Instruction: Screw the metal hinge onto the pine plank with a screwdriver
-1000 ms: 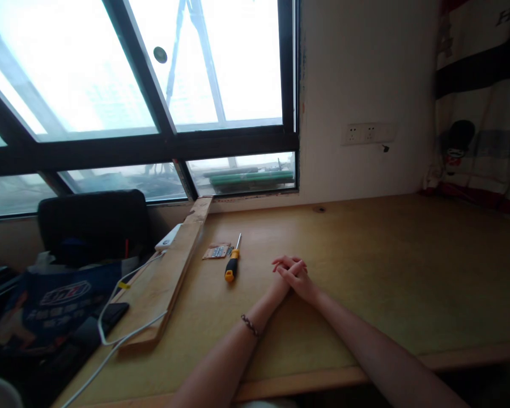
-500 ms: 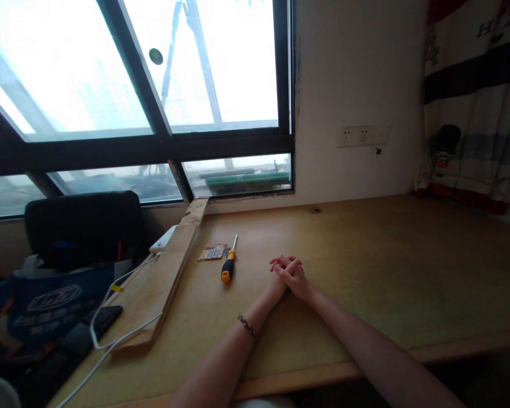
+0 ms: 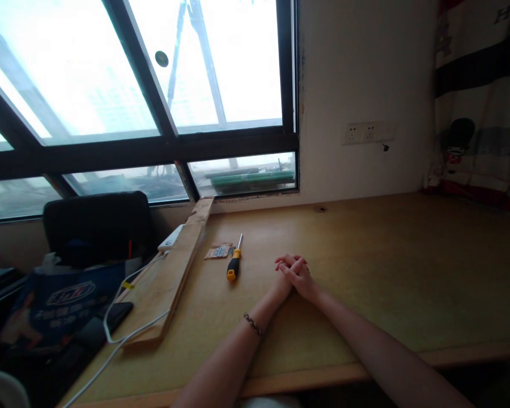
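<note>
From where I stand, the left hand [image 3: 283, 277] and the right hand [image 3: 305, 283] are laced together over the table [image 3: 391, 266], fingers crossed between fingers and pressed close. I can't see into the palms, but nothing shows sticking out of them. A braided-looking bracelet [image 3: 253, 324] circles the left wrist, on the near side of the clasp.

To hold this pose well, I'd say let the tabletop carry the weight, wrists low and fingers loose enough to part without a tug. The left hand has the shorter reach to the tool, so it would be wise to meet it at the handle rather than the metal end.

That tool is a screwdriver [image 3: 233, 266], lying flat to the left of the hands, near but untouched. Its handle is black through the grip and yellow at both ends, the butt about level with the hands; the bright, slim shaft points away from the person, a little rightward. The tip's shape is too small to make out.

Just left of the screwdriver, and farther off from the hands, lies a small flat pack [image 3: 218, 252] with silvery pieces on it; whether the two touch, I can't tell.
</note>
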A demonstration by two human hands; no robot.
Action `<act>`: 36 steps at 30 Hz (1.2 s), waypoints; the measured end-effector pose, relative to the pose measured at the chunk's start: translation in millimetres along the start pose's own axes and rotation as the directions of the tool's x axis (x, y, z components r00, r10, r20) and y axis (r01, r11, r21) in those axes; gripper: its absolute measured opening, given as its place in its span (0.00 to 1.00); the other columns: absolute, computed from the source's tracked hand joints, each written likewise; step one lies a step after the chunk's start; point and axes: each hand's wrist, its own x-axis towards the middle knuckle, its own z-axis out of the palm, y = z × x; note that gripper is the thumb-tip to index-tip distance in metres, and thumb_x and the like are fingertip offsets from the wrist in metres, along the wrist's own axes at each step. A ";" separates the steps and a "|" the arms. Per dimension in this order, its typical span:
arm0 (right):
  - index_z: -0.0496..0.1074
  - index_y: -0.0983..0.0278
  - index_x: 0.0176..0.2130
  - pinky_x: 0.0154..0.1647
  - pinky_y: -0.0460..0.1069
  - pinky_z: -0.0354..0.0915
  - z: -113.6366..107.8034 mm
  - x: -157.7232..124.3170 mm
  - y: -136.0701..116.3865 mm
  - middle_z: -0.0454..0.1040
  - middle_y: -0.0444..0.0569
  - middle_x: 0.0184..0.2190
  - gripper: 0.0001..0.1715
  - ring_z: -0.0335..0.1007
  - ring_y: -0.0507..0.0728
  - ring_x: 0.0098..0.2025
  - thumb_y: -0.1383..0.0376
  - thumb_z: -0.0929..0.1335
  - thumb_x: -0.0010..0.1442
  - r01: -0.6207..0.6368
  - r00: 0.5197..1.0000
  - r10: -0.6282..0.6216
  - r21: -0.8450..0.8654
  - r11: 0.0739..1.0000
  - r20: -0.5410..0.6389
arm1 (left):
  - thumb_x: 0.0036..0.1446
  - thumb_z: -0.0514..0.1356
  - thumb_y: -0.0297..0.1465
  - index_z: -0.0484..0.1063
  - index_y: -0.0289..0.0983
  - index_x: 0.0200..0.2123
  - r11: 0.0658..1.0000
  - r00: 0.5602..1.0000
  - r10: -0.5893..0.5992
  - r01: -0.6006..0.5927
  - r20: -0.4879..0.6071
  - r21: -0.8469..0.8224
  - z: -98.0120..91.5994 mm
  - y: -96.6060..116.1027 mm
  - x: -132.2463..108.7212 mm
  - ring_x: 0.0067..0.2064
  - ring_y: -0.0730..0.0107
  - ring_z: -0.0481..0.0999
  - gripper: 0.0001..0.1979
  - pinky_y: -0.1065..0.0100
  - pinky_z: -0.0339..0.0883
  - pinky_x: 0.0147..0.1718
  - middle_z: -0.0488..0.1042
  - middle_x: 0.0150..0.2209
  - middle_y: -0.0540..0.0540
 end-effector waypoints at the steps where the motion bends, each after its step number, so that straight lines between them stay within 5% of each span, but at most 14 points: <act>1: 0.69 0.60 0.38 0.41 0.47 0.63 0.2 0.0 0.5 0.68 0.46 0.33 0.12 0.65 0.53 0.39 0.60 0.61 0.57 -0.002 1.000 0.002 -0.001 1.000 0.002 | 0.52 0.45 0.24 0.67 0.35 0.37 0.999 0.999 -0.015 0.017 -0.029 0.049 2.3 3.7 -1.8 0.43 0.62 0.68 0.14 0.62 0.65 0.43 0.64 0.29 0.46; 8: 0.69 0.61 0.39 0.40 0.48 0.63 2.3 0.7 5.4 0.68 0.46 0.34 0.13 0.66 0.52 0.39 0.59 0.60 0.57 -0.019 1.000 0.019 0.014 1.000 0.004 | 0.47 0.43 0.16 0.67 0.32 0.40 0.914 0.982 -0.082 0.142 -0.171 0.381 8.1 16.2 -6.8 0.52 0.56 0.61 0.20 0.52 0.56 0.52 0.65 0.38 0.41; 12: 0.69 0.61 0.39 0.40 0.48 0.63 1.4 0.9 3.9 0.68 0.46 0.33 0.13 0.66 0.53 0.39 0.59 0.60 0.58 -0.013 1.000 0.012 0.012 1.000 0.014 | 0.48 0.44 0.18 0.67 0.32 0.38 0.930 0.991 -0.070 0.108 -0.117 0.352 6.1 17.4 -7.4 0.53 0.54 0.60 0.18 0.50 0.54 0.52 0.64 0.39 0.40; 18: 0.69 0.61 0.38 0.40 0.48 0.63 0.9 0.6 1.1 0.69 0.46 0.33 0.13 0.66 0.53 0.38 0.60 0.60 0.57 -0.007 1.000 0.007 -0.001 1.000 0.003 | 0.51 0.43 0.21 0.68 0.35 0.35 0.965 0.980 -0.022 0.072 -0.199 0.252 6.3 17.3 -6.4 0.47 0.58 0.65 0.16 0.55 0.62 0.48 0.64 0.31 0.44; 24: 0.69 0.61 0.38 0.41 0.48 0.62 1.8 1.0 1.0 0.68 0.46 0.33 0.13 0.66 0.53 0.38 0.60 0.60 0.58 -0.008 1.000 0.008 -0.013 1.000 -0.002 | 0.48 0.44 0.21 0.67 0.34 0.40 0.988 0.999 -0.016 0.024 -0.050 0.156 4.4 11.5 -4.6 0.50 0.54 0.62 0.18 0.49 0.56 0.50 0.66 0.37 0.41; 36: 0.70 0.61 0.38 0.40 0.48 0.63 1.1 0.8 1.0 0.68 0.46 0.33 0.12 0.66 0.53 0.38 0.60 0.61 0.57 -0.015 1.000 0.015 -0.001 1.000 -0.009 | 0.50 0.40 0.17 0.66 0.34 0.41 0.961 0.963 -0.022 0.095 -0.270 0.259 10.2 13.4 -7.7 0.52 0.57 0.62 0.21 0.50 0.55 0.53 0.65 0.35 0.42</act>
